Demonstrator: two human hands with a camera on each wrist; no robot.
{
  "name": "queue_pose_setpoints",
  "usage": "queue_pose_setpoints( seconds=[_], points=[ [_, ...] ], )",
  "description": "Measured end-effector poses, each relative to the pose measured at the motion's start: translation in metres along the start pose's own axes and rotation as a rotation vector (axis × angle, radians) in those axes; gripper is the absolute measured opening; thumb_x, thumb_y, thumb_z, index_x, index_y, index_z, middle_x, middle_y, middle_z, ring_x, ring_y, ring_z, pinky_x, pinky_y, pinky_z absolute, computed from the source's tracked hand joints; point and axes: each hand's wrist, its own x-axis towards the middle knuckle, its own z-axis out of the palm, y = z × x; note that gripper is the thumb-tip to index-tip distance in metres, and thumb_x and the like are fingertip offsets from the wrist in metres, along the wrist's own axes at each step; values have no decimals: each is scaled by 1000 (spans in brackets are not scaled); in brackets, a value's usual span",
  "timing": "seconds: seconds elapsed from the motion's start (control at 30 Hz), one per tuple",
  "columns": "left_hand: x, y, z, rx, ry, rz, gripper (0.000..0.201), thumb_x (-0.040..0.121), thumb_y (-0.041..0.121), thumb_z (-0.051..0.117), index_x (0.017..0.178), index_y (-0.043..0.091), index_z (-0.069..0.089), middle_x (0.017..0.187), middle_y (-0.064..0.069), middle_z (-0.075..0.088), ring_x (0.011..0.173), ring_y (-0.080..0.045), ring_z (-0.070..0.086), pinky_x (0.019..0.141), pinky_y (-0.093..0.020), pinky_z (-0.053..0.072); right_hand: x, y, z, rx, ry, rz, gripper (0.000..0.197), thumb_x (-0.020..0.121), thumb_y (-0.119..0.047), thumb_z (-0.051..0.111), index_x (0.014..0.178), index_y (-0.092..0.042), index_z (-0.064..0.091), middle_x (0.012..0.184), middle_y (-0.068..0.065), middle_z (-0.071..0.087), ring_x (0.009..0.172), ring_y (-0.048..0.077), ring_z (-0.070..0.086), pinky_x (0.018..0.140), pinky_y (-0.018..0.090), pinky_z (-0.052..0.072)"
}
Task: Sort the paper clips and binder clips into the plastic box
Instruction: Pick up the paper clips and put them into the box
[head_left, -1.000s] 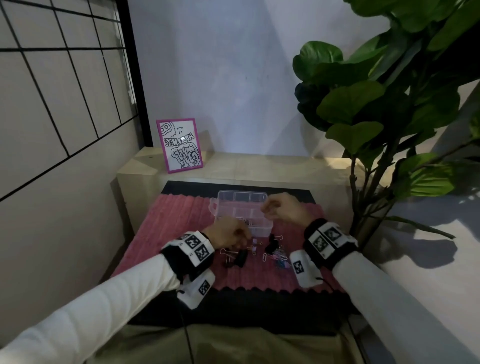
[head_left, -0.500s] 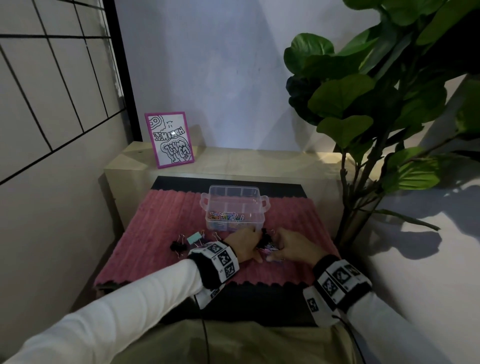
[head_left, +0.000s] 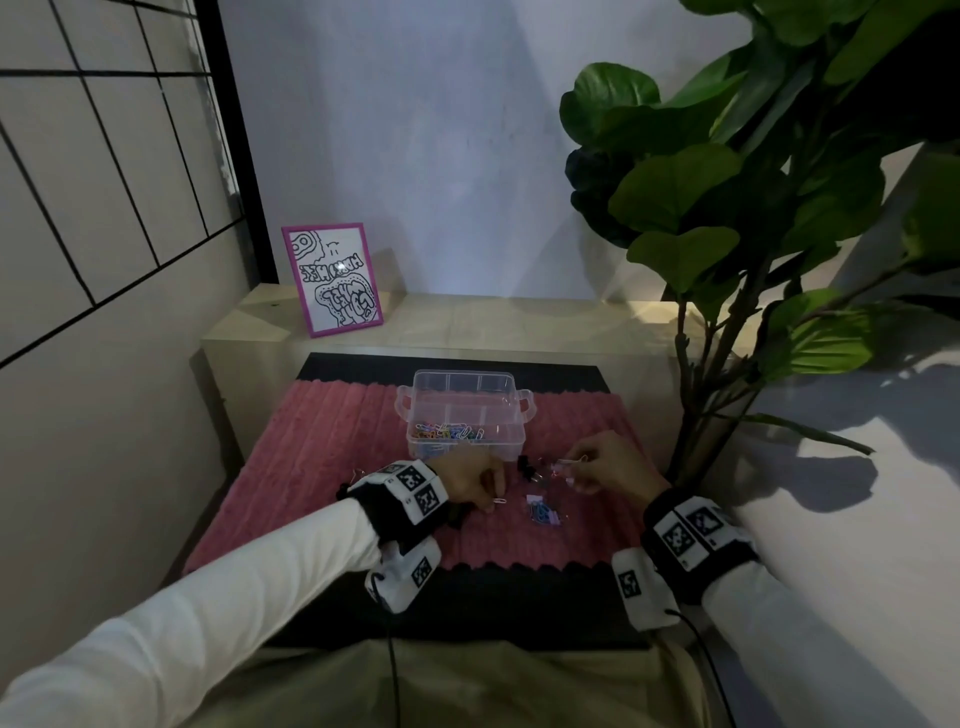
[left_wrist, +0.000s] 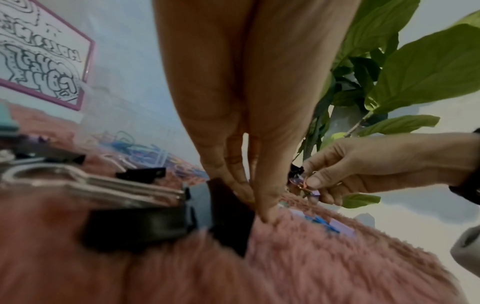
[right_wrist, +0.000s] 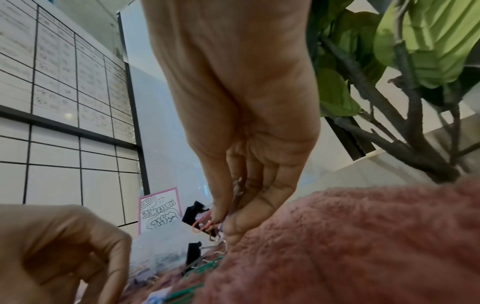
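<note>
The clear plastic box (head_left: 511, 434) stands on the pink mat, with coloured paper clips (head_left: 448, 432) in its front left compartment. My right hand (head_left: 583, 466) hovers right of the box's front corner and pinches an orange paper clip (right_wrist: 201, 225) (left_wrist: 302, 184), with something small and lilac held beside it. My left hand (head_left: 491, 501) (left_wrist: 261, 207) points down at the mat, its fingertips pinched on a pale paper clip (head_left: 500, 500). Blue and lilac clips (head_left: 543, 512) lie between the hands. Black binder clips (head_left: 527, 466) sit by the box front, and a large one (left_wrist: 145, 224) lies under my left wrist.
The pink fluffy mat (head_left: 322, 457) lies on a black pad over a low wooden bench. A pink-framed drawing (head_left: 332, 278) leans against the back wall. A leafy plant (head_left: 727, 234) stands close on the right, its stem beside my right wrist. A tiled wall runs along the left.
A second ago my right hand was over the box. It then dropped to the pile beside my left hand. Now it has lifted off to the right with clips, while the left stays on the mat.
</note>
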Motion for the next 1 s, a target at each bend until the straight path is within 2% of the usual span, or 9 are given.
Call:
queue_pose_setpoints(
  seconds=[0.07,0.2,0.3,0.47,0.6,0.67,0.73,0.83,1.0],
  points=[
    [-1,-1,-1,4,3,12,27,75,5,69,101,3,65,108,-16,67,90,-16,57,76,-20,45,1,4,-4,21,-7,23,14,82,0,62,77,-13,64,68,6,65,59,14,63,46,13,50],
    [1,2,0,141,9,5,32,77,6,65,108,6,63,114,-11,64,105,-25,58,91,-28,44,-1,11,-5,135,-59,115,28,79,12,59,99,-6,52,75,10,61,53,13,64,44,16,50],
    [3,4,-2,160,-2,19,31,77,3,63,108,5,63,114,-13,65,106,-26,58,92,-29,43,-2,19,-8,245,-28,113,21,76,16,60,88,1,53,71,16,61,45,10,64,44,20,54],
    [3,0,-7,59,35,40,27,79,6,65,105,6,66,111,-11,68,104,-22,61,89,-22,42,-11,25,-13,512,17,145,12,80,17,54,77,6,57,67,20,62,47,20,67,46,24,56],
    [0,-5,-12,-113,99,38,22,77,11,69,98,7,68,103,-10,70,88,-12,60,83,-20,44,-8,30,-12,656,114,164,30,80,18,53,108,7,51,88,24,58,63,26,65,49,23,57],
    [-1,-7,-18,-229,129,47,17,77,11,69,94,6,69,87,-4,72,76,-8,61,78,-18,46,-3,34,-8,458,214,144,35,81,11,57,115,4,49,101,22,55,69,25,60,48,22,55],
    [-2,-9,-24,-312,148,52,14,78,11,69,91,7,68,72,9,67,73,-8,62,78,-22,47,-1,35,-4,-15,299,2,24,81,1,60,105,1,57,101,17,62,76,25,61,56,23,51],
    [-5,-10,-29,-425,160,26,10,79,12,68,89,10,67,78,3,67,80,-15,63,84,-27,49,-4,25,5,-489,375,-237,13,82,-5,55,93,-4,63,96,10,63,88,25,59,72,30,44],
    [-11,-12,-33,-657,191,51,10,79,3,65,82,13,65,83,0,66,83,-11,63,85,-23,50,2,2,10,-668,-35,-408,22,86,-2,50,94,-14,66,101,4,63,95,21,59,79,29,48]
  ],
)
